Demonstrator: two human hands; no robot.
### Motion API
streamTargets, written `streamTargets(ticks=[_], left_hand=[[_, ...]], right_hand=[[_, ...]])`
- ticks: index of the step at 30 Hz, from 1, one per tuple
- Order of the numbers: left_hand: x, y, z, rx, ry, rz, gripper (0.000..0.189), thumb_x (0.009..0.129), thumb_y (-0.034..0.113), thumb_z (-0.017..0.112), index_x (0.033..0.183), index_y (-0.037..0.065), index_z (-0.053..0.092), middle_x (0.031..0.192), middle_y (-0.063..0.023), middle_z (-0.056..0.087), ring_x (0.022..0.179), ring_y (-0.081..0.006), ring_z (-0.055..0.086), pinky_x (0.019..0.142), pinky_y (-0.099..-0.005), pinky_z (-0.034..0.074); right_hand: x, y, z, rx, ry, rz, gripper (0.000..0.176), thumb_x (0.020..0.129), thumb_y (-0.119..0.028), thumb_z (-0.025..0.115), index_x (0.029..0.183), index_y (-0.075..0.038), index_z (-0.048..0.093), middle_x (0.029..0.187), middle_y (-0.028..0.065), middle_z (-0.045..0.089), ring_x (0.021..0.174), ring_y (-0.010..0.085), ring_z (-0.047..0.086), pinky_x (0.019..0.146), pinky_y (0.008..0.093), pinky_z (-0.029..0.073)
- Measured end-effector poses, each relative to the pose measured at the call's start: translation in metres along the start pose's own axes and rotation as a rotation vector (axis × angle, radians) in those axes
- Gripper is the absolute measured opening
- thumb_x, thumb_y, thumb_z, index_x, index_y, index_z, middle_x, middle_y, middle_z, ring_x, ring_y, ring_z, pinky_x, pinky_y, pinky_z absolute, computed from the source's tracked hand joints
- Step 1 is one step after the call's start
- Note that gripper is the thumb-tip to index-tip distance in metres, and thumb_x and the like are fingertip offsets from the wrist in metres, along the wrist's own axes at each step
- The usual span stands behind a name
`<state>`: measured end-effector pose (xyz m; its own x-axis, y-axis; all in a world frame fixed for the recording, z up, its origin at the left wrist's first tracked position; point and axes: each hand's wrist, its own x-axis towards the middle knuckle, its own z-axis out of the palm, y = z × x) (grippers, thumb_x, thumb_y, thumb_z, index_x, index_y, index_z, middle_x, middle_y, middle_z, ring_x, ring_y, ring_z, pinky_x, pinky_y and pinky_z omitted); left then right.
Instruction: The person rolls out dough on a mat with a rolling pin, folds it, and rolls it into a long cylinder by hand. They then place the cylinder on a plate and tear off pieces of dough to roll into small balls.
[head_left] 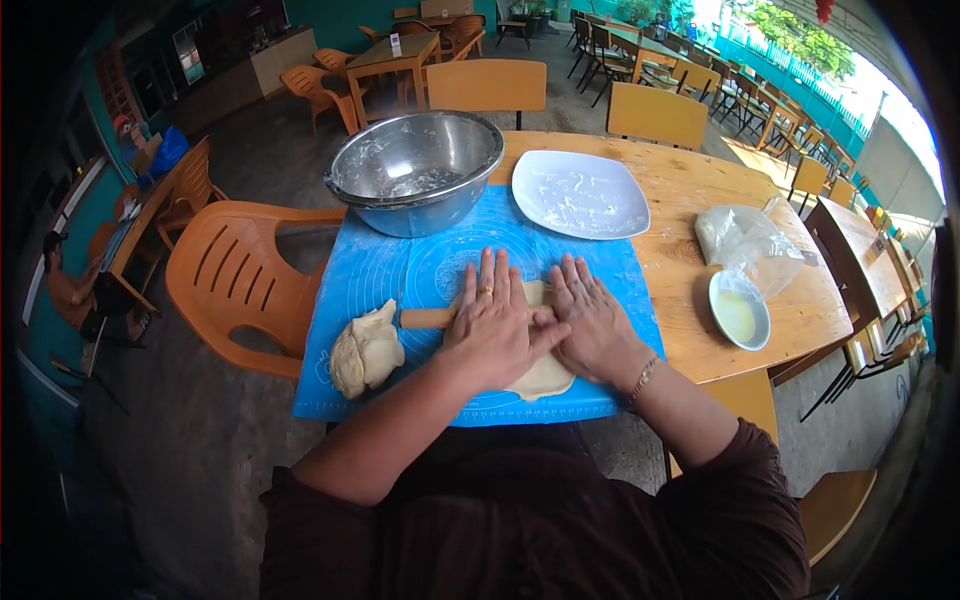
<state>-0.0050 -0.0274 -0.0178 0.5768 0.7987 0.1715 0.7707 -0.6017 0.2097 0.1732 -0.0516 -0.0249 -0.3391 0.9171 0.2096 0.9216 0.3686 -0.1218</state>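
Observation:
My left hand [492,325] lies flat on a wooden rolling pin [427,318], fingers stretched forward. Beside it, my right hand [594,320] is also spread flat over the pin's other end, the two hands nearly touching. Under the pin and my hands is a flattened sheet of dough [543,378], partly hidden by them. A lump of dough [366,350] rests on the blue mat [350,268], left of the pin. Behind my hands stand a floury metal bowl [415,155] and a white plate [581,194] dusted with flour.
On the wooden table [680,270], a plastic bag [760,247] and a small bowl of yellowish liquid [738,312] stand at the right. An orange chair [240,275] is close at the left. Further left, a person [75,290] sits; more tables and chairs are behind.

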Motion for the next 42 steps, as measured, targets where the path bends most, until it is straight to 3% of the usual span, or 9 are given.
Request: streamTargets(ticks=[5, 11, 14, 17, 23, 28, 37, 40, 42], left_hand=[[0.024, -0.012, -0.009, -0.062, -0.09, -0.119, 0.091, 0.1, 0.058, 0.04, 0.149, -0.016, 0.022, 0.159, -0.0361, 0.012, 0.151, -0.0455, 0.001, 0.123, -0.053, 0.002], [-0.021, -0.003, -0.02, -0.178, 0.427, 0.282, 0.049, 0.098, 0.022, 0.053, 0.132, -0.013, 0.05, 0.148, -0.0344, 0.037, 0.143, -0.0501, 0.028, 0.118, -0.0546, 0.025], [-0.029, -0.002, -0.021, -0.31, 0.689, 0.435, 0.019, 0.089, 0.006, 0.057, 0.1, -0.007, 0.065, 0.101, -0.0209, 0.062, 0.097, -0.0375, 0.062, 0.095, -0.0495, 0.048], [-0.038, -0.003, -0.012, -0.299, 0.624, 0.466, 0.018, 0.089, 0.005, 0.056, 0.1, -0.006, 0.064, 0.098, -0.0195, 0.062, 0.092, -0.036, 0.061, 0.094, -0.0492, 0.048], [-0.031, -0.004, -0.043, -0.234, 0.625, 0.359, 0.037, 0.096, 0.017, 0.054, 0.12, -0.01, 0.059, 0.124, -0.0268, 0.058, 0.124, -0.0446, 0.052, 0.11, -0.0519, 0.038], [-0.022, -0.001, -0.019, -0.149, 0.139, 0.273, 0.081, 0.103, 0.054, 0.036, 0.146, -0.014, 0.034, 0.158, -0.0334, 0.02, 0.15, -0.0474, 0.011, 0.122, -0.054, 0.009], [0.026, 0.012, 0.011, 0.047, 0.023, 0.163, 0.073, 0.105, 0.048, 0.029, 0.15, -0.009, 0.031, 0.159, -0.0306, 0.021, 0.151, -0.0462, 0.008, 0.122, -0.0566, 0.001], [0.048, 0.019, 0.014, 0.059, -0.038, 0.125, 0.075, 0.104, 0.05, 0.03, 0.148, -0.01, 0.033, 0.156, -0.0313, 0.027, 0.151, -0.0454, 0.009, 0.122, -0.0574, 0.001], [0.059, 0.024, 0.015, 0.015, -0.06, 0.124, 0.073, 0.103, 0.051, 0.034, 0.139, -0.012, 0.042, 0.151, -0.0331, 0.034, 0.15, -0.0469, 0.012, 0.122, -0.0582, 0.004]], right_hand=[[0.026, 0.021, 0.01, -0.079, -0.023, -0.009, 0.061, 0.1, -0.038, 0.048, 0.139, 0.009, 0.049, 0.155, 0.035, 0.028, 0.147, 0.0446, 0.027, 0.12, 0.0484, 0.025], [-0.009, 0.0, -0.018, 0.198, 0.126, -0.136, 0.04, 0.092, -0.028, 0.063, 0.119, 0.001, 0.063, 0.121, 0.0212, 0.059, 0.116, 0.0402, 0.057, 0.098, 0.0459, 0.048], [-0.014, 0.001, -0.021, 0.146, 0.221, -0.25, 0.023, 0.089, -0.019, 0.066, 0.104, -0.002, 0.064, 0.097, 0.0142, 0.058, 0.095, 0.0345, 0.059, 0.085, 0.0453, 0.05], [-0.025, 0.002, -0.043, 0.16, 0.216, -0.111, 0.015, 0.089, -0.014, 0.065, 0.097, -0.001, 0.062, 0.091, 0.0157, 0.056, 0.091, 0.0357, 0.058, 0.082, 0.0461, 0.049], [-0.049, -0.015, -0.05, 0.331, 0.156, 0.067, 0.016, 0.093, -0.013, 0.06, 0.101, 0.0, 0.057, 0.092, 0.0203, 0.056, 0.088, 0.041, 0.058, 0.079, 0.0494, 0.048], [-0.061, -0.049, -0.037, 0.232, 0.147, 0.043, 0.015, 0.092, -0.014, 0.06, 0.097, -0.001, 0.055, 0.094, 0.0197, 0.055, 0.087, 0.039, 0.058, 0.08, 0.0487, 0.048], [-0.06, -0.032, -0.019, -0.069, 0.207, 0.082, 0.051, 0.095, -0.028, 0.056, 0.13, 0.01, 0.053, 0.129, 0.0308, 0.053, 0.124, 0.0461, 0.05, 0.102, 0.0538, 0.04], [-0.053, -0.017, -0.024, -0.061, 0.027, 0.179, 0.069, 0.101, -0.044, 0.044, 0.141, 0.013, 0.044, 0.151, 0.0351, 0.035, 0.147, 0.0492, 0.02, 0.121, 0.0548, 0.017], [-0.053, -0.01, -0.023, -0.081, 0.006, 0.202, 0.069, 0.102, -0.044, 0.043, 0.141, 0.013, 0.043, 0.151, 0.0348, 0.035, 0.148, 0.0489, 0.02, 0.121, 0.0549, 0.017]])
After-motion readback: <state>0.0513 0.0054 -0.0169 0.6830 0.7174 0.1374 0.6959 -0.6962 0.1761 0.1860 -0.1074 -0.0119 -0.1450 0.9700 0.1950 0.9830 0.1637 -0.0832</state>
